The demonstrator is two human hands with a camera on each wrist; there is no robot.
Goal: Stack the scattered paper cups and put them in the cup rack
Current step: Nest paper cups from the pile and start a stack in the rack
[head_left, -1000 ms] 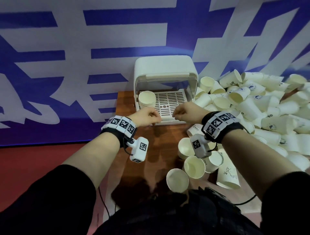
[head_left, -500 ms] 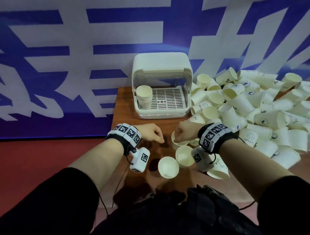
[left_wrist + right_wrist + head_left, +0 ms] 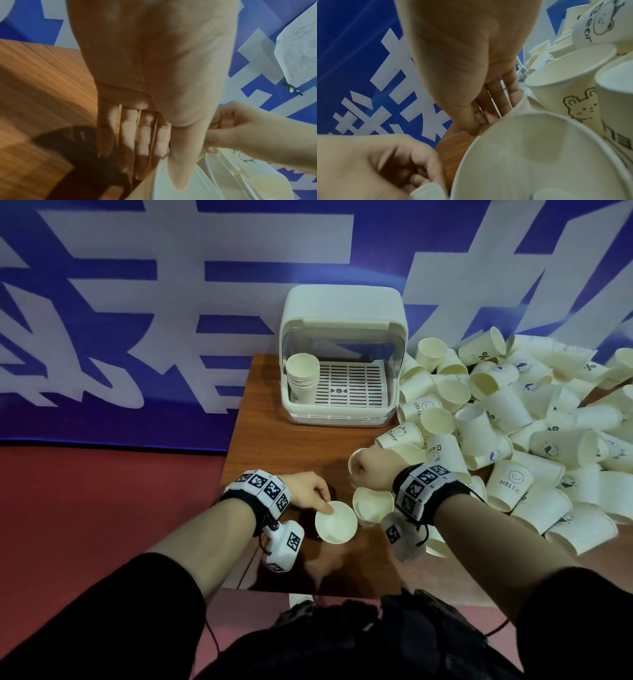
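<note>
A white paper cup [image 3: 337, 523] stands upright near the table's front. My left hand [image 3: 325, 506] pinches its rim, thumb inside and fingers outside, as the left wrist view shows [image 3: 171, 181]. Just to the right, my right hand [image 3: 356, 470] is curled on the rim of another paper cup [image 3: 352, 462]; the right wrist view shows its fingers [image 3: 489, 108] behind that cup's wall [image 3: 523, 104]. A third open cup [image 3: 373, 505] stands below my right wrist. The white cup rack [image 3: 342, 344] stands at the back, lid raised, with one stack of cups [image 3: 303, 374] at its left.
A large pile of loose paper cups [image 3: 513, 422] covers the right side of the brown table [image 3: 274, 446]. The rack's slatted floor [image 3: 352, 385] is bare right of the stack. A blue and white banner hangs behind. The table's left edge drops to red floor.
Both hands have drawn back from the rack's front to the near cups. My left hand has taken hold of a cup's rim, and my right hand has closed on another cup.
</note>
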